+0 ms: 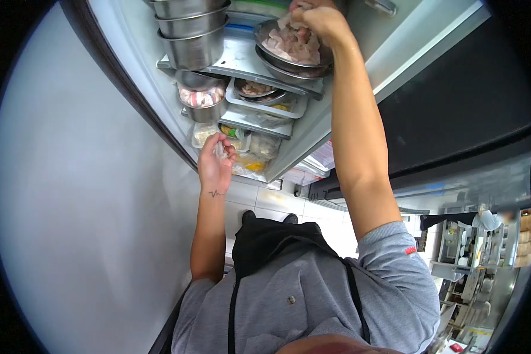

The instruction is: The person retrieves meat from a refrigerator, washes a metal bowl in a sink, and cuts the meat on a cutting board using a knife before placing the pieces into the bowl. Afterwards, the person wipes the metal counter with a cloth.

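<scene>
My right hand point(321, 20) reaches up to a metal bowl point(263, 52) on the upper fridge shelf. Its fingers are closed at the pile of pale raw meat slices point(295, 42) in that bowl, and they look gripped on some of the meat. The bowl sits in or on a second metal bowl point(292, 75). My left hand point(215, 168) is held palm up, lower down in front of the bottom shelf. Its fingers curl around a small whitish, translucent piece that I cannot make out.
Stacked steel pots point(194, 50) stand left on the upper shelf. Below are a pot with wrapped meat point(202, 97), a white tray point(298, 111) holding bowls, and bagged food point(264, 145). The door edge point(133, 91) is at left. A kitchen counter with utensils point(472, 259) lies right.
</scene>
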Demonstrator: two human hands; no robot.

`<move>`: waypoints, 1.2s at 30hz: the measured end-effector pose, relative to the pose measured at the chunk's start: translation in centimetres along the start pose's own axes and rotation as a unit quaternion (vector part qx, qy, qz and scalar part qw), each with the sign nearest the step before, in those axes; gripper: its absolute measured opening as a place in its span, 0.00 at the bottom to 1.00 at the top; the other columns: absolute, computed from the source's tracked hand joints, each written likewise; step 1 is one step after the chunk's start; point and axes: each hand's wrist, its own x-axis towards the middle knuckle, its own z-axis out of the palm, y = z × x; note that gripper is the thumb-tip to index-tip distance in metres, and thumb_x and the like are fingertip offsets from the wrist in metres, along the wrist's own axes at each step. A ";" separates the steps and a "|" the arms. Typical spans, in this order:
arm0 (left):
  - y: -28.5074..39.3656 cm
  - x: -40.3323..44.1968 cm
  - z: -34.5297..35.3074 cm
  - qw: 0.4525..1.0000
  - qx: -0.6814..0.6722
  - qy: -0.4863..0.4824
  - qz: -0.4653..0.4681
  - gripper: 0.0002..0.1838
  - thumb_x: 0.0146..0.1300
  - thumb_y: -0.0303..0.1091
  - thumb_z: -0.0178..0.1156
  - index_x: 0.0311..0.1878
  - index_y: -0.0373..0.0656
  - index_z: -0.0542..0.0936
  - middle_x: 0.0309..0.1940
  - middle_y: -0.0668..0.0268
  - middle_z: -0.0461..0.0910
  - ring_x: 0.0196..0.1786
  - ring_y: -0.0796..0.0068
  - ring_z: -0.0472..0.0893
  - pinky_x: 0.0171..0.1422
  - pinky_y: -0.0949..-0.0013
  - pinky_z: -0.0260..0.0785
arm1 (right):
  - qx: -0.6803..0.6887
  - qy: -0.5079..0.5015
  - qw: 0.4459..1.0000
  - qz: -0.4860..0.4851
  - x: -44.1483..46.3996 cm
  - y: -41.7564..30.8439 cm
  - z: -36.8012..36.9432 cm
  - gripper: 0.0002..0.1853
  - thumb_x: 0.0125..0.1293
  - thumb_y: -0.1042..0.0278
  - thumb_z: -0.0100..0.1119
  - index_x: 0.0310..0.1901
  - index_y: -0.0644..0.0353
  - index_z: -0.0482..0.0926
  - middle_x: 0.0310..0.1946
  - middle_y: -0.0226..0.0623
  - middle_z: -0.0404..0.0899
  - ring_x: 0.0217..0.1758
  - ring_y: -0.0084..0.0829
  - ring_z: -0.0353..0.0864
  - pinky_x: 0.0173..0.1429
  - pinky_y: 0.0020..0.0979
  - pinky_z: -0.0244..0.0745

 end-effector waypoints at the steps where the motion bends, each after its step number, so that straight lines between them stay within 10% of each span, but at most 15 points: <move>1: 0.1 0.1 0.3 1.000 -0.001 0.001 0.003 0.08 0.69 0.38 0.60 0.41 0.44 0.78 0.32 0.69 0.76 0.33 0.75 0.74 0.37 0.70 0.65 | 0.000 -0.002 1.000 -0.002 -0.5 -0.7 0.0 0.07 0.56 0.74 0.61 0.36 0.65 0.82 0.27 0.42 0.85 0.26 0.35 0.81 0.29 0.38 0.75; 3: 0.4 0.3 1.1 0.999 -0.007 -0.039 0.007 0.10 0.69 0.39 0.60 0.43 0.42 0.78 0.34 0.67 0.77 0.36 0.73 0.76 0.41 0.68 0.69 | 0.142 -0.078 0.987 -0.015 -1.3 -1.8 -0.1 0.06 0.57 0.77 0.60 0.37 0.64 0.82 0.29 0.34 0.84 0.30 0.30 0.83 0.27 0.33 0.76; 7: 1.0 0.5 4.5 0.995 0.010 -0.095 0.006 0.15 0.71 0.42 0.57 0.50 0.40 0.78 0.38 0.63 0.79 0.44 0.67 0.80 0.49 0.62 0.73 | 0.076 -0.280 0.955 -0.055 -3.5 -2.6 0.6 0.18 0.54 0.72 0.67 0.49 0.60 0.83 0.40 0.43 0.86 0.41 0.31 0.86 0.41 0.34 0.83; 11: 1.6 0.1 9.1 0.990 -0.039 -0.131 -0.026 0.25 0.76 0.51 0.47 0.58 0.36 0.73 0.48 0.53 0.80 0.53 0.54 0.81 0.60 0.53 0.75 | -0.088 -0.386 0.910 -0.120 -8.0 -4.4 3.9 0.16 0.58 0.67 0.66 0.48 0.60 0.82 0.34 0.36 0.85 0.36 0.26 0.83 0.35 0.33 0.79; 13: 1.7 0.2 10.0 0.976 -0.157 -0.132 -0.075 0.23 0.75 0.48 0.50 0.57 0.36 0.73 0.47 0.50 0.79 0.52 0.53 0.80 0.60 0.54 0.76 | -0.168 -0.308 0.896 -0.272 -8.7 -3.4 4.9 0.18 0.56 0.63 0.68 0.48 0.58 0.83 0.33 0.39 0.86 0.35 0.36 0.85 0.39 0.38 0.79; 17: 0.2 5.0 2.0 0.952 -0.230 -0.148 -0.137 0.12 0.71 0.36 0.56 0.45 0.35 0.77 0.34 0.56 0.79 0.42 0.61 0.82 0.51 0.62 0.79 | -0.333 0.008 0.928 -0.165 -5.8 -1.9 1.7 0.12 0.55 0.65 0.67 0.41 0.57 0.87 0.39 0.45 0.87 0.42 0.45 0.87 0.45 0.44 0.80; 20: -0.3 3.2 2.4 0.975 -0.170 -0.082 -0.116 0.11 0.73 0.32 0.51 0.37 0.36 0.76 0.26 0.62 0.77 0.29 0.70 0.77 0.36 0.72 0.77 | -0.433 0.005 0.901 0.000 -4.1 0.7 1.5 0.13 0.57 0.63 0.64 0.43 0.57 0.89 0.46 0.46 0.87 0.50 0.45 0.87 0.55 0.48 0.80; 23: -0.9 2.7 1.9 0.992 -0.096 0.003 -0.081 0.11 0.75 0.33 0.50 0.36 0.38 0.76 0.23 0.67 0.73 0.29 0.75 0.75 0.45 0.69 0.77 | -0.351 -0.006 0.935 0.048 0.2 6.0 4.6 0.16 0.59 0.58 0.63 0.44 0.55 0.89 0.48 0.47 0.86 0.55 0.46 0.84 0.59 0.49 0.77; 29: -1.5 4.5 -5.8 0.918 -0.218 -0.125 -0.308 0.10 0.70 0.35 0.58 0.45 0.37 0.79 0.39 0.60 0.77 0.40 0.67 0.76 0.39 0.69 0.78 | -0.377 0.003 0.925 0.036 1.5 6.6 6.1 0.14 0.60 0.58 0.61 0.41 0.52 0.90 0.50 0.40 0.87 0.52 0.39 0.86 0.57 0.47 0.79; 31: -1.5 4.2 -4.5 0.944 -0.169 0.015 -0.282 0.11 0.74 0.35 0.52 0.37 0.39 0.77 0.27 0.67 0.74 0.28 0.75 0.74 0.37 0.72 0.76 | -0.377 0.017 0.925 0.046 1.3 6.5 4.7 0.14 0.58 0.56 0.64 0.40 0.53 0.90 0.46 0.41 0.87 0.48 0.39 0.86 0.53 0.45 0.80; 33: -2.3 4.3 -6.1 0.914 -0.207 -0.189 -0.292 0.17 0.77 0.34 0.44 0.27 0.45 0.70 0.16 0.75 0.65 0.15 0.82 0.62 0.32 0.76 0.72 | -0.382 0.021 0.922 0.051 1.6 7.1 5.5 0.15 0.55 0.54 0.66 0.38 0.54 0.90 0.42 0.41 0.87 0.44 0.39 0.86 0.50 0.44 0.80; 34: -2.1 2.4 -3.5 0.938 -0.194 -0.101 -0.268 0.20 0.78 0.33 0.39 0.23 0.51 0.62 0.11 0.79 0.56 0.10 0.86 0.49 0.28 0.78 0.67 | -0.379 0.011 0.924 0.051 1.2 7.2 5.7 0.15 0.54 0.54 0.67 0.37 0.55 0.90 0.39 0.42 0.87 0.41 0.39 0.87 0.48 0.43 0.81; 35: -2.8 2.7 -4.7 0.916 -0.206 -0.225 -0.260 0.18 0.76 0.33 0.43 0.25 0.47 0.67 0.13 0.75 0.63 0.11 0.82 0.57 0.27 0.77 0.67 | -0.370 -0.002 0.928 0.047 1.4 7.5 5.4 0.16 0.53 0.53 0.68 0.36 0.55 0.90 0.37 0.42 0.87 0.39 0.39 0.87 0.47 0.43 0.81; 36: -2.6 2.2 -4.1 0.971 -0.124 -0.013 -0.204 0.13 0.73 0.33 0.49 0.31 0.42 0.73 0.20 0.67 0.73 0.18 0.77 0.69 0.30 0.76 0.71 | -0.353 -0.004 0.935 0.041 1.7 7.7 5.0 0.16 0.52 0.52 0.69 0.35 0.56 0.89 0.35 0.43 0.87 0.37 0.39 0.87 0.45 0.42 0.81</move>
